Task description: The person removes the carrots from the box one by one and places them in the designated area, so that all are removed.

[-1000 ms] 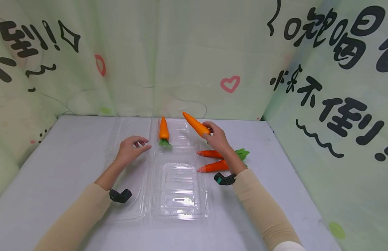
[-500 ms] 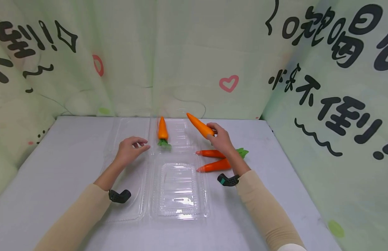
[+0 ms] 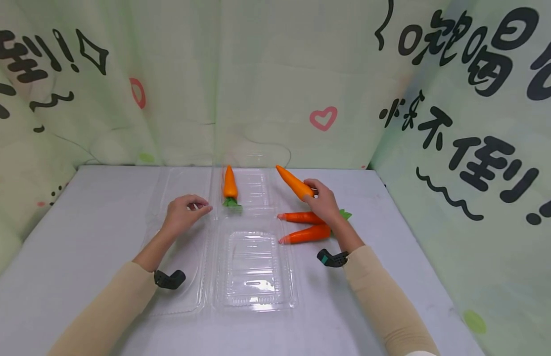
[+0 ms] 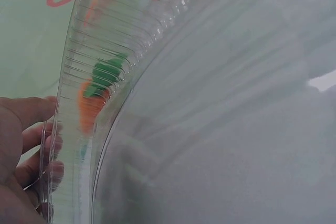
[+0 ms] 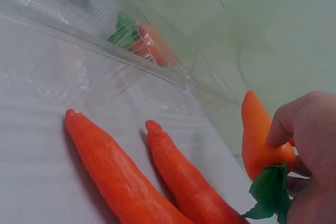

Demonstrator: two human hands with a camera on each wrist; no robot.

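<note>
A clear plastic clamshell container (image 3: 253, 262) lies spread out on the table. My left hand (image 3: 186, 212) pinches its middle edge; in the left wrist view the fingertips (image 4: 54, 170) show through the plastic rim. An orange toy carrot (image 3: 230, 183) with green leaves lies in the container's far part. My right hand (image 3: 323, 201) grips a second orange carrot (image 3: 295, 182) by its thick end, tip up and to the left, with green leaves (image 5: 270, 192) hanging below the fingers. Under the right wrist rest two redder carrots, one farther (image 3: 299, 217) and one nearer (image 3: 307, 234).
The white table (image 3: 369, 306) carries everything. A pale green printed curtain (image 3: 266, 84) stands along its back and both sides. The redder carrots' tips lie beside the container's right rim.
My right hand has moved right and slightly toward me with the orange carrot, away from the container. The left hand stays nearly in place.
</note>
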